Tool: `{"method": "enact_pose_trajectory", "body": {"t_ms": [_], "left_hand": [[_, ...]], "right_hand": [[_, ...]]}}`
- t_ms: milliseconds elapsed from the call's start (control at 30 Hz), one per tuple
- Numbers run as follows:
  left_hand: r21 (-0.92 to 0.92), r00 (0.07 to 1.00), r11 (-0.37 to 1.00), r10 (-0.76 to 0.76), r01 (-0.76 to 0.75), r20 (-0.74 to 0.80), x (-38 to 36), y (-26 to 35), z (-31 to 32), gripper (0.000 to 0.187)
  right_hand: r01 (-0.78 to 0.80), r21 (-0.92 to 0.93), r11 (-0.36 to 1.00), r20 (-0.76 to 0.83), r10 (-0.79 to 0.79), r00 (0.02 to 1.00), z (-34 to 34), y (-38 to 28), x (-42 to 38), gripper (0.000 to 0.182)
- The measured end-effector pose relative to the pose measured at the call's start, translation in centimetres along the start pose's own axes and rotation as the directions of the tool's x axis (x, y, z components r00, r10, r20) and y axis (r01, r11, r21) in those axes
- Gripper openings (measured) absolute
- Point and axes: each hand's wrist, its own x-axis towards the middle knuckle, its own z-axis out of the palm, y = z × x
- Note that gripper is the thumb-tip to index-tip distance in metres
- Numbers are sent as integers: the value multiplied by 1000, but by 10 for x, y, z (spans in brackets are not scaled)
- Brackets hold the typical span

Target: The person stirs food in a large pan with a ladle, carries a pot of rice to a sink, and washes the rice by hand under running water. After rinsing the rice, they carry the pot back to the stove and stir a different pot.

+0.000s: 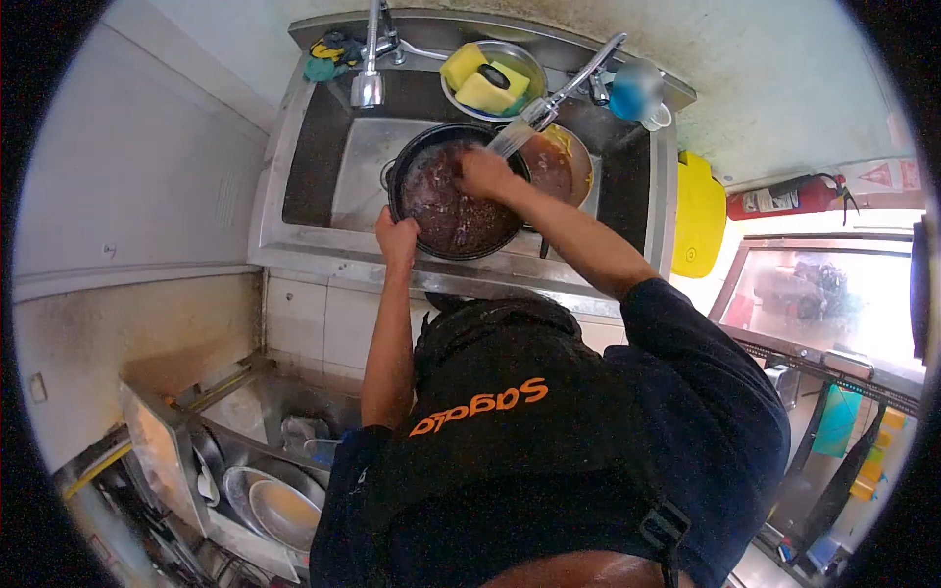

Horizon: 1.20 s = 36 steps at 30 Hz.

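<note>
Closest of all is the person's dark apron [510,431] with orange lettering across it, worn over a navy shirt, filling the lower part of the view. Both arms stretch forward from it into a steel sink [294,157] set in the counter. Inside the sink sits a round black pan [456,191], tilted with its open face turned up toward the person and its inside coated in a dark reddish-brown residue; being round, it has no clear long axis, and any handle is hidden from where I stand. The left hand [397,238] is clenched on the pan's near rim, thumb over the edge. The right hand [485,173] is pressed down inside the pan, fingers curled closed; I cannot tell whether it is holding anything. A spray faucet [578,78] slants down from the upper right, its head just above the right hand with water running onto it. Just beside the pan, to the right, lies a metal bowl [564,167] with orange-brown dregs. At the back of the sink a metal dish [524,61] holds yellow sponges [482,80]. Lower left, a rack holds metal plates [274,505].
</note>
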Motion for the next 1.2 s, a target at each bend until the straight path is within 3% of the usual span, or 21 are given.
{"method": "enact_pose_trajectory", "body": {"t_ms": [67,100,167,300,367,400,500,567,600,667,700,767,800,867,900,967,1000,1033,1100,1133,1200], "left_hand": [[-95,997,993,-71,72,14,1,-2,1,12],[-96,997,993,-70,71,14,3,-5,2,12],[-168,1000,986,20,-21,-7,6,-17,4,7],[-16,1000,1000,23,-23,-17,1,-7,5,7],[-171,998,985,-44,36,-45,1,-9,5,9],[-169,998,985,-40,32,-46,3,-9,4,9],[-104,999,994,-26,23,-21,5,-10,1,9],[-114,999,992,-52,51,-5,3,-5,0,11],[-118,999,992,-53,52,-7,2,-3,1,11],[25,999,999,-35,36,-20,-9,20,1,12],[27,999,999,-35,36,-16,-6,13,0,12],[21,999,999,-31,31,17,0,4,-1,12],[25,999,999,-27,26,23,2,-1,1,12],[-96,999,995,-28,24,-36,-1,1,3,13],[-93,999,996,-23,19,-35,-1,1,3,13],[-230,994,968,-105,99,-15,1,-3,4,13],[-230,995,969,-99,93,-16,2,-3,4,13],[-175,994,981,-92,81,-57,1,-2,5,12],[-127,992,990,-79,65,-103,-3,4,8,12],[-90,988,994,-73,61,-136,-7,11,8,12],[-56,982,997,-70,61,-176,-6,11,8,11]], "right_hand": [[-182,222,958,277,116,954,-21,2,2,51],[-181,222,958,276,117,954,-15,8,9,51],[-410,589,697,585,-17,811,-1,17,16,74],[-438,642,630,596,-50,802,-1,-1,13,82],[-547,478,688,746,12,666,-5,-14,13,83],[-544,481,687,743,9,669,-5,-14,15,83],[-548,482,683,786,-61,615,0,-6,21,75],[-598,567,566,792,-175,585,-3,0,22,61],[-598,564,569,793,-173,584,-5,4,24,61],[-448,785,427,595,-322,736,-12,8,23,50],[-449,786,424,594,-321,737,-13,7,24,50],[-115,772,625,323,-231,918,-8,6,30,46],[-114,775,622,318,-227,921,-5,3,31,46],[-339,766,547,512,-200,835,-3,-9,31,52],[-335,769,544,507,-202,838,-5,-10,28,52],[-317,680,661,582,-223,782,-57,-35,-4,61],[-219,685,695,569,-323,756,-35,-29,5,66],[-211,685,697,564,-325,759,-14,-25,13,66],[-401,387,831,859,-167,483,13,-18,27,68],[-314,358,879,862,-182,474,11,-15,30,68],[-307,364,880,865,-196,463,13,-4,36,66]]}}
